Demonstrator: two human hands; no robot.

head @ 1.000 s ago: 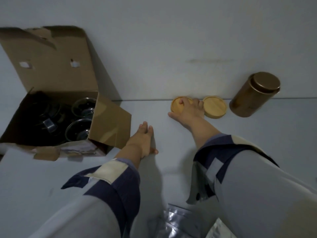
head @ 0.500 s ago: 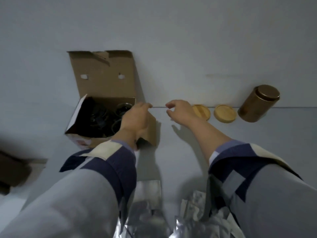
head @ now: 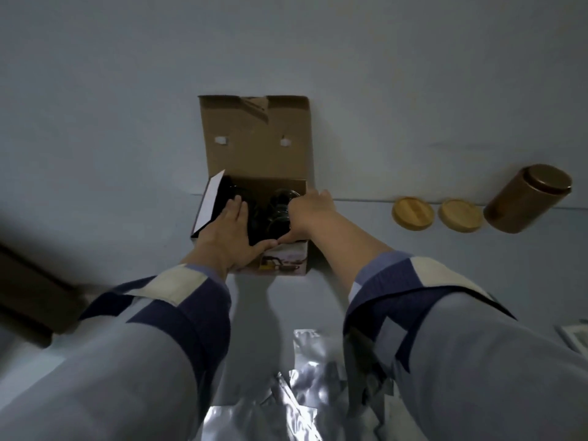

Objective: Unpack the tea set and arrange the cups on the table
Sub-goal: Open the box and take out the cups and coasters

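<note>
Inside the open cardboard box on the desk, glass cups sit directly below both hands. Right hand curls over the right wall, nearer them; left hand lies spread, fingers straight.

No text, label or number can be read. The front side of the cardboard box carries a printed picture, but it is too blurred to read.
</note>
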